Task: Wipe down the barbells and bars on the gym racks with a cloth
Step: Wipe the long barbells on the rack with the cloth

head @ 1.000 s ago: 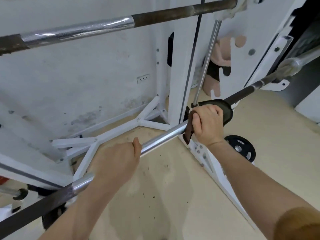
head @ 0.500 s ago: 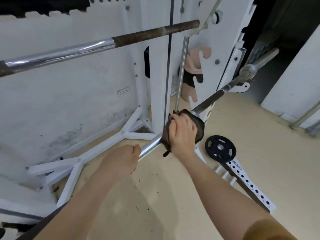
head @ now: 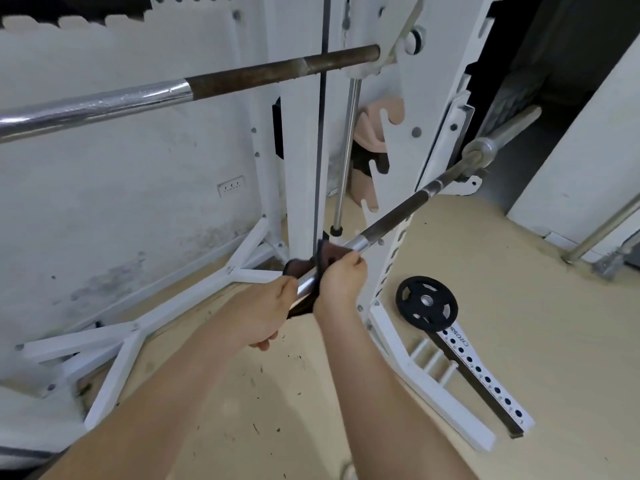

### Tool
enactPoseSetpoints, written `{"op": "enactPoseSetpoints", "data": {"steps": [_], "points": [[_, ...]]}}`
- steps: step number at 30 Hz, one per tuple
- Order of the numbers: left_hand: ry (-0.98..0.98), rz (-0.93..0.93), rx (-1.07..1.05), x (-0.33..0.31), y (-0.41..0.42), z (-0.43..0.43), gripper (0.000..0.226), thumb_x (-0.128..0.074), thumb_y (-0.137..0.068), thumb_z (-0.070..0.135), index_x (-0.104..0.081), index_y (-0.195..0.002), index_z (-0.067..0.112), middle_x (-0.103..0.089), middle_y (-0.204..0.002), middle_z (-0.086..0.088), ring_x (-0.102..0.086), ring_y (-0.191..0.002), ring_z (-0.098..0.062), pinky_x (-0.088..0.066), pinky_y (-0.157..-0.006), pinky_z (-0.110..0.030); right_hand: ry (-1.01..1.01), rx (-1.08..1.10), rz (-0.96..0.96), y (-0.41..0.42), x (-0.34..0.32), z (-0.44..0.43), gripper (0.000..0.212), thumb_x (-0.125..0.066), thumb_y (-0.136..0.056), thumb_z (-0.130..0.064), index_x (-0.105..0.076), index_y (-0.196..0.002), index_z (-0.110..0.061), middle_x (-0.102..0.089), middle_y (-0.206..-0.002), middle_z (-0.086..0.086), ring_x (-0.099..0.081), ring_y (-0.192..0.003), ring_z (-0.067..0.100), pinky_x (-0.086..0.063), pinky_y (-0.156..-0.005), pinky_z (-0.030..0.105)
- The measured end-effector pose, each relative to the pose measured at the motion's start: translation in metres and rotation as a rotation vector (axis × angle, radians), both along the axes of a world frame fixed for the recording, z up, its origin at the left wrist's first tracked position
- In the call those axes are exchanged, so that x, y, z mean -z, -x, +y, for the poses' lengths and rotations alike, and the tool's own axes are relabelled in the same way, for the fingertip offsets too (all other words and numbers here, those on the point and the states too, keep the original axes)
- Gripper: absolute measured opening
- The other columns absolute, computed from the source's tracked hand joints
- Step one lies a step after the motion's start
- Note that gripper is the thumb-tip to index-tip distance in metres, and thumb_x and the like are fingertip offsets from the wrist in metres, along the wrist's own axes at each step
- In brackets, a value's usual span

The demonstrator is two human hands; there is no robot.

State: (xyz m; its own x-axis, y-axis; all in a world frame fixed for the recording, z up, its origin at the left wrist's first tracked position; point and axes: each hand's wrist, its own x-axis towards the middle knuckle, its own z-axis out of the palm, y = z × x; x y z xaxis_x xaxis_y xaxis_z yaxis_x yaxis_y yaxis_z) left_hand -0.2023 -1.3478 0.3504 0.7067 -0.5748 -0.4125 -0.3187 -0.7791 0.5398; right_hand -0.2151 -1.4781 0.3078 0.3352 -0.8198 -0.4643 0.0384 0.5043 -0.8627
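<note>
A lower barbell (head: 398, 216) runs diagonally from my hands up to its sleeve end at the right of the white rack. A dark brown cloth (head: 323, 258) is wrapped round its chrome part. My right hand (head: 341, 284) grips the cloth against the bar. My left hand (head: 258, 311) grips the bar right beside it, touching the cloth's lower edge. An upper barbell (head: 173, 90), part chrome and part rusty brown, crosses the top left on the rack.
The white rack upright (head: 301, 150) and its floor braces (head: 194, 292) stand behind the bar. A black weight plate (head: 426, 303) and a perforated white rail (head: 485, 379) lie on the beige floor at right. A thin chrome guide rod (head: 346, 154) hangs vertically.
My right hand slid the cloth down the lower bar toward my left hand; the two hands now sit side by side. The view rose and shifted right.
</note>
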Motion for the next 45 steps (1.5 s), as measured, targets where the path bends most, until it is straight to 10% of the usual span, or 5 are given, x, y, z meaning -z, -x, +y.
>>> {"op": "enactPoseSetpoints", "data": {"steps": [7, 15, 23, 30, 45], "points": [[-0.033, -0.398, 0.048, 0.009, -0.009, -0.056, 0.044, -0.019, -0.102, 0.04, -0.052, -0.116, 0.015, -0.066, -0.099, -0.008, -0.061, -0.087, -0.029, -0.048, -0.078, -0.041, 0.028, 0.009, 0.037, -0.016, 0.006, -0.06, 0.038, -0.027, -0.101, -0.031, -0.054, -0.119, -0.012, -0.064, -0.113, 0.01, -0.063, -0.101, 0.028, -0.051, -0.095, 0.048], [0.216, -0.583, -0.185, 0.016, -0.004, -0.057, 0.031, -0.031, -0.1, 0.029, -0.057, -0.118, 0.025, -0.065, -0.09, 0.011, -0.059, -0.083, -0.009, -0.042, -0.072, -0.023, 1.098, -0.674, -0.006, 0.077, 0.03, 0.01, 0.058, -0.028, -0.098, -0.013, -0.017, -0.154, -0.023, -0.023, -0.157, 0.011, -0.022, -0.147, 0.024, -0.023, -0.118, 0.036], [0.511, -0.556, -0.43, 0.012, -0.008, -0.05, 0.026, -0.043, -0.096, 0.018, -0.063, -0.101, 0.033, -0.06, -0.104, 0.016, -0.05, -0.099, 0.012, -0.033, -0.085, -0.002, 1.75, -0.884, 0.264, 0.018, 0.001, -0.012, 0.029, -0.046, -0.087, -0.03, -0.065, -0.104, -0.017, -0.066, -0.071, -0.003, -0.064, -0.071, 0.021, -0.042, -0.078, 0.039], [-0.207, -0.576, -0.128, 0.018, 0.02, -0.045, 0.049, -0.017, -0.098, 0.051, -0.056, -0.112, 0.025, -0.066, -0.083, 0.003, -0.064, -0.071, -0.021, -0.053, -0.07, -0.038, 1.737, -0.955, 0.745, -0.001, -0.01, -0.116, 0.045, -0.01, -0.09, -0.04, -0.048, -0.081, -0.017, -0.053, -0.068, -0.004, -0.041, -0.054, 0.018, -0.043, -0.08, 0.039], [-0.01, -0.45, -0.094, 0.02, 0.009, -0.09, 0.03, -0.017, -0.1, 0.037, -0.042, -0.092, 0.021, -0.052, -0.074, 0.003, -0.054, -0.063, -0.018, -0.048, -0.059, -0.037, 1.745, -0.838, 0.502, 0.03, -0.004, -0.159, 0.042, -0.026, -0.101, -0.044, -0.063, -0.095, -0.025, -0.065, -0.095, -0.01, -0.056, -0.097, 0.012, -0.029, -0.104, 0.028]]}}
